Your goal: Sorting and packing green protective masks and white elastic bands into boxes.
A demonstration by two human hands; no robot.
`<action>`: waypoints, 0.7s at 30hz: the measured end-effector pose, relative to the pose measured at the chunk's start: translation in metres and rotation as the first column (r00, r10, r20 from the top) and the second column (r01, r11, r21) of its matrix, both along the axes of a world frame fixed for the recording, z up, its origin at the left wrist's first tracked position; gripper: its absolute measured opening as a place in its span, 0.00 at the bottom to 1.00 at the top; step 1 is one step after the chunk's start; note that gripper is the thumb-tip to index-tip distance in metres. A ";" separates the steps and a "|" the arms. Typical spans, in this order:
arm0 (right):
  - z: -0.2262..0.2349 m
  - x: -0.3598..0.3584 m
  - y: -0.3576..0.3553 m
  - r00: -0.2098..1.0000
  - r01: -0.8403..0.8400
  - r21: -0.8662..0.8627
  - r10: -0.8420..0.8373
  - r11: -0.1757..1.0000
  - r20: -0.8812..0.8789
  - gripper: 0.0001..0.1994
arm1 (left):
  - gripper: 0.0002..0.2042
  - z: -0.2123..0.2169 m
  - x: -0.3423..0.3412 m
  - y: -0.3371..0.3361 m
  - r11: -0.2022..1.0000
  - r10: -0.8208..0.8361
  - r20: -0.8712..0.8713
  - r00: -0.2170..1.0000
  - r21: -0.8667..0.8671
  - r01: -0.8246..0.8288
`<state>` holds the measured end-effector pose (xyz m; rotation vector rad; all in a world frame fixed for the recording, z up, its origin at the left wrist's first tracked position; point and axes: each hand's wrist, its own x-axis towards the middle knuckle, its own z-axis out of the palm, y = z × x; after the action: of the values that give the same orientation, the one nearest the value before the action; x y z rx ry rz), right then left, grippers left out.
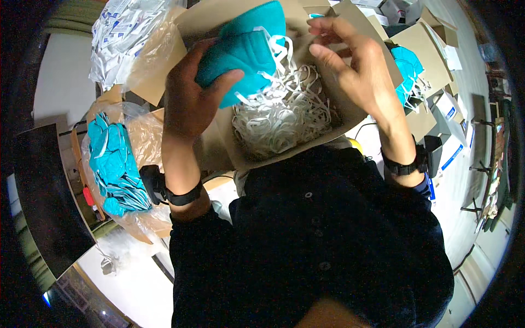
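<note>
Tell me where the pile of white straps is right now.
In the head view, the white straps lie inside the open cardboard box at upper centre, just below the teal masks gripped in the left hand, with the right hand above them.

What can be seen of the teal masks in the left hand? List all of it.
The teal masks are a small stack of moulded cup-shaped respirators, nested together, with a matte fabric-like surface. White elastic straps hang off their right side. The left hand clasps the stack, thumb across the front, above an open cardboard box holding a tangle of white straps. The right hand hovers beside them with fingers near the straps; contact is unclear.
</note>
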<state>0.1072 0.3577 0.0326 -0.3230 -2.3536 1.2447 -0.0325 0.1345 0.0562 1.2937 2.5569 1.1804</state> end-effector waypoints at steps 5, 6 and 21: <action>0.000 -0.027 -0.006 0.844 -0.360 0.231 0.209 0.904 0.494 0.09 | 0.21 0.005 0.002 -0.015 0.986 0.168 -0.093 0.981 0.015 -0.167; -0.023 -0.034 -0.006 0.812 -0.401 0.233 0.226 0.886 0.539 0.10 | 0.21 0.005 0.001 -0.016 0.987 0.161 -0.061 0.985 0.024 -0.160; -0.111 0.010 -0.076 0.499 -0.648 -0.509 0.821 0.566 0.278 0.17 | 0.18 -0.022 0.009 -0.018 0.987 0.100 0.131 0.986 0.113 -0.115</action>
<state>0.1175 0.2821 -0.0789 0.4390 -2.8154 2.2338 -0.0238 0.1164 0.0340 1.0757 2.5287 1.4078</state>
